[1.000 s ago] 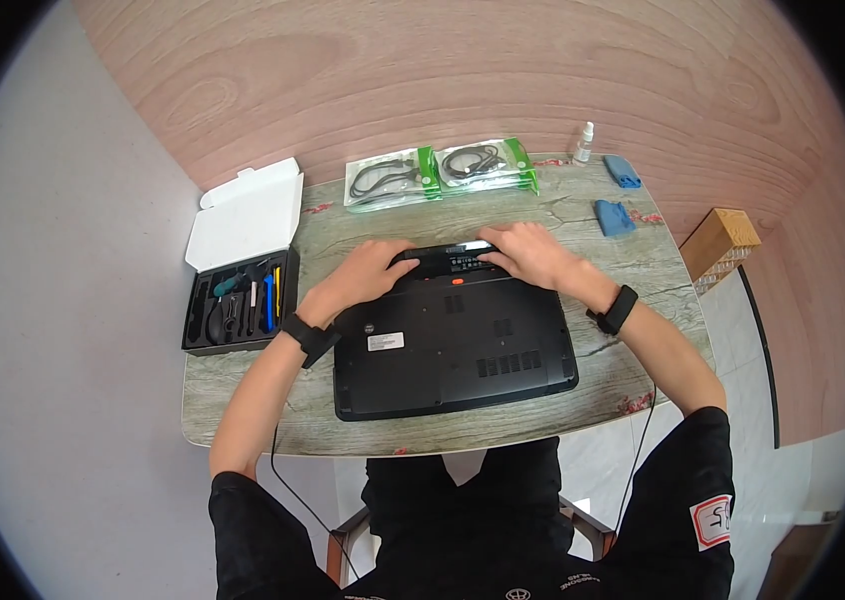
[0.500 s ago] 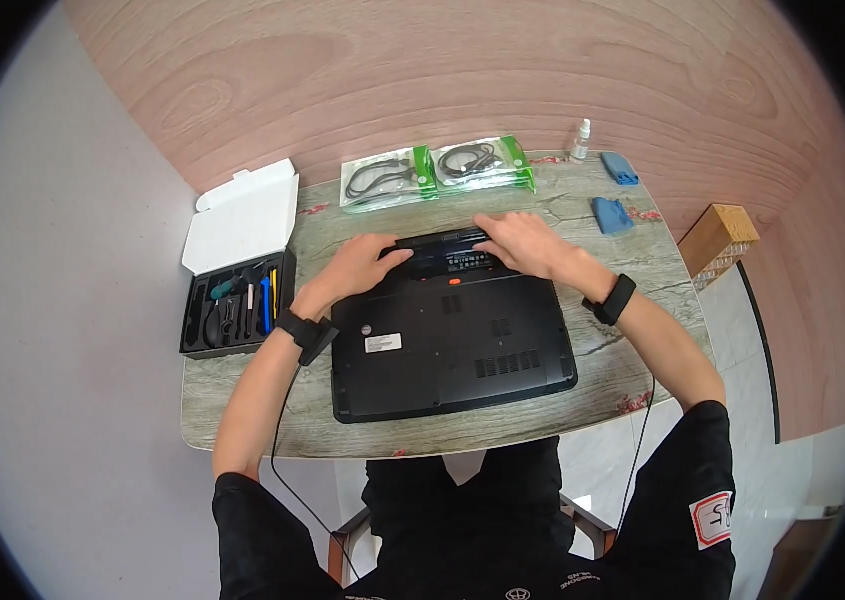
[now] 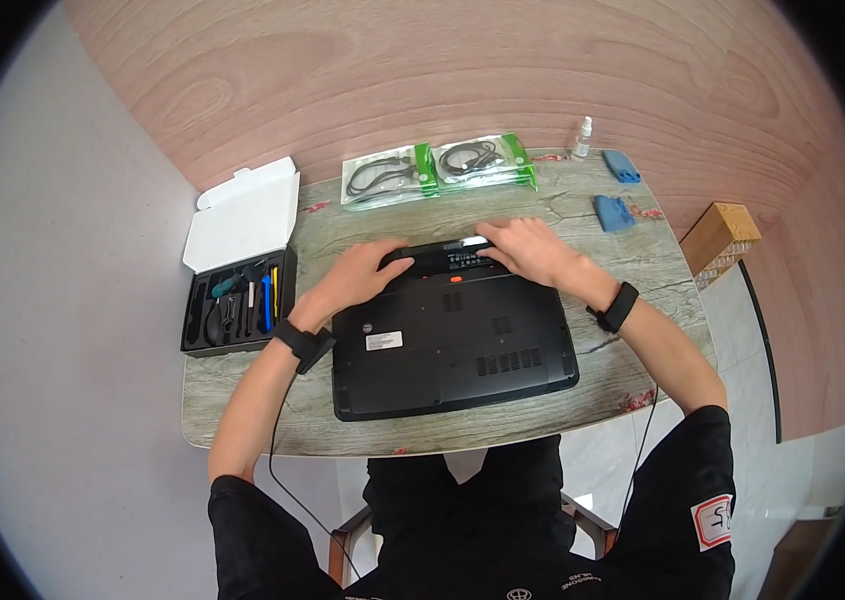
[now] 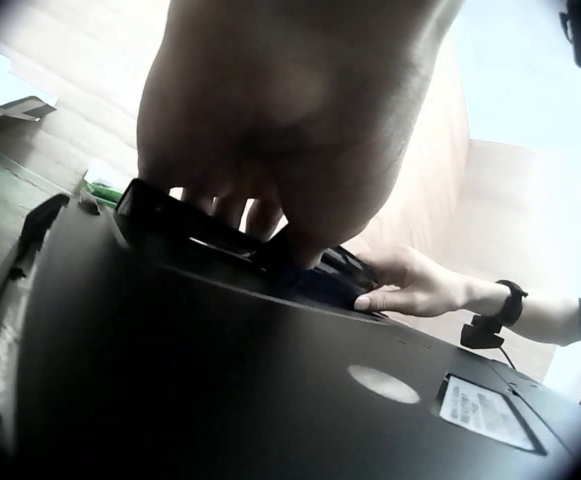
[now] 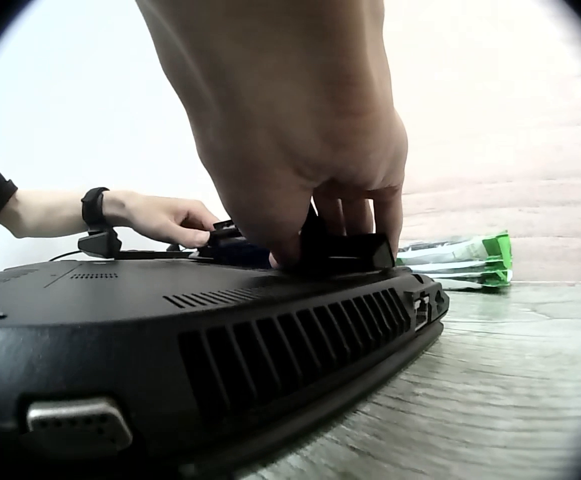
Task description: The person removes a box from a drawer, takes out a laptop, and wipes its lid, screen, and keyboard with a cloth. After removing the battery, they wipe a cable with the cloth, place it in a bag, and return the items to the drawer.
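Observation:
A black laptop [image 3: 413,375] lies upside down on the table, its vents and white label facing up. Along its far edge a long black battery [image 3: 433,262] sits tilted up at its bay, beside an orange latch [image 3: 456,279]. My left hand [image 3: 358,275] grips the battery's left end, fingers over the far side and thumb on the near side. At the other end my right hand [image 3: 538,255] holds it the same way. In the right wrist view the battery [image 5: 365,250] stands above the laptop's bottom cover, pinched between thumb and fingers.
Left of the laptop is an open tool box [image 3: 240,350] with a white lid. Two bagged cables [image 3: 383,180] lie at the back. A small spray bottle [image 3: 583,140] and blue cloths [image 3: 614,213] are at the back right. A wooden box [image 3: 718,240] stands beyond the table's right edge.
Half a second ago the battery leaned farther back, showing more of its face; now it is tipped up again, with a bright glint on its top edge. Both hands have kept hold of it.

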A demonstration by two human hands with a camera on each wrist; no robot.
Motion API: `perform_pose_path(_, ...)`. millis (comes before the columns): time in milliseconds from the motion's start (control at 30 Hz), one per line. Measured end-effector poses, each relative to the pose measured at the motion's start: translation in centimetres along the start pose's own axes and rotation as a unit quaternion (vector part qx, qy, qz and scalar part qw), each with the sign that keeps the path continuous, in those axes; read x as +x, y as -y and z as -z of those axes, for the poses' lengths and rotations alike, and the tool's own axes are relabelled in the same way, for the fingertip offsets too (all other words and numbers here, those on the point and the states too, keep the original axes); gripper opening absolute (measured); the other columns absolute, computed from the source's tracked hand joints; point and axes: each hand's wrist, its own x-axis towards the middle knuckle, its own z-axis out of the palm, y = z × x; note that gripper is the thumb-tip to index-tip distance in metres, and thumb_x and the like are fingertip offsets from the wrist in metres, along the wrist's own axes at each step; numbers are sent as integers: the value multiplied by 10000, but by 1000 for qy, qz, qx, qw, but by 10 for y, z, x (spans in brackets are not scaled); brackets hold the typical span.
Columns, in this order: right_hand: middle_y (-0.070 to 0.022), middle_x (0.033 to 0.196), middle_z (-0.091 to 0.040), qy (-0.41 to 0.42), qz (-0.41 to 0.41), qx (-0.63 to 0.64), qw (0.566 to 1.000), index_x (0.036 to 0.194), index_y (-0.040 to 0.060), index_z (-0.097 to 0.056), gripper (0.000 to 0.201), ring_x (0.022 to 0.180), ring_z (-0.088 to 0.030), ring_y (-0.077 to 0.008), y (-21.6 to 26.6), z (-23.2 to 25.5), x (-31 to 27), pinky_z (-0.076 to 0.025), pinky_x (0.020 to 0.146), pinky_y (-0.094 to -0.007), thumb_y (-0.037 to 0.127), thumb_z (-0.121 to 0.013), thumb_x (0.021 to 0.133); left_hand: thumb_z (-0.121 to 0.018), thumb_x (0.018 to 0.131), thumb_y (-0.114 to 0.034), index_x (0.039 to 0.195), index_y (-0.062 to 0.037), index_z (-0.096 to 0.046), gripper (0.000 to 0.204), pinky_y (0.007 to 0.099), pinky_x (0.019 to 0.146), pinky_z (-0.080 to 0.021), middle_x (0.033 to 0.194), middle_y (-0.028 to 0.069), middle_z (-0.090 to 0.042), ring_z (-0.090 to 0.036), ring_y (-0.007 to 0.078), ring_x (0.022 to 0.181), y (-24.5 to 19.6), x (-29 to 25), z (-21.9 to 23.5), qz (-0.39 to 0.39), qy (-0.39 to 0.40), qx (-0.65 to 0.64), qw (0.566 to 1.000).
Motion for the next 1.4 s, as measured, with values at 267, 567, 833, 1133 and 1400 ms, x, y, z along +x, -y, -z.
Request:
perform_pose_path(267, -202, 969, -684, -7, 12, 19, 1000, 1100, 11, -568, 270, 891, -653, -435, -4, -4, 0, -524, 738, -519, 250, -610, 982, -604, 980, -185, 1117, 12, -714, 264, 438, 833, -534, 1011, 247, -713, -691, 400, 948, 37, -28, 39, 138, 38, 10, 990)
perform_pose_path(567, -195, 969, -685, -3, 7, -2, 1000, 1074, 3, -585, 282, 895, -658, -428, 1, -2, -1, -534, 744, -512, 270, -607, 985, -660, 974, -247, 1103, 30, -716, 310, 360, 775, -533, 894, 219, -735, -701, 236, 812, 55, -34, 33, 174, 18, -65, 982)
perform_pose_path(833, -187, 1036, -674, 25, 2, -9, 1000, 1229, 2, -613, 398, 939, -657, -407, 0, -5, -3, -532, 791, -488, 334, -542, 1021, -680, 961, -236, 1112, 13, -738, 296, 343, 818, -542, 972, 168, -762, -715, 223, 873, 50, -38, 32, 180, 10, -72, 981)
perform_pose_path(1133, -193, 949, -669, -38, 31, -33, 998, 1111, -3, -621, 377, 877, -670, -400, 5, -12, -7, -548, 756, -478, 353, -530, 1030, -696, 950, -237, 1107, 15, -738, 300, 340, 830, -544, 976, 165, -763, -722, 224, 898, 43, -39, 36, 186, 9, -61, 981)
perform_pose_path(1400, -179, 1025, -688, -19, 3, 32, 999, 1184, 26, -663, 397, 930, -675, -389, 2, -3, -6, -547, 797, -479, 366, -534, 1027, -698, 946, -196, 1113, 23, -730, 277, 323, 840, -539, 954, 126, -759, -708, 199, 896, 49, -41, 34, 193, 2, -108, 975)
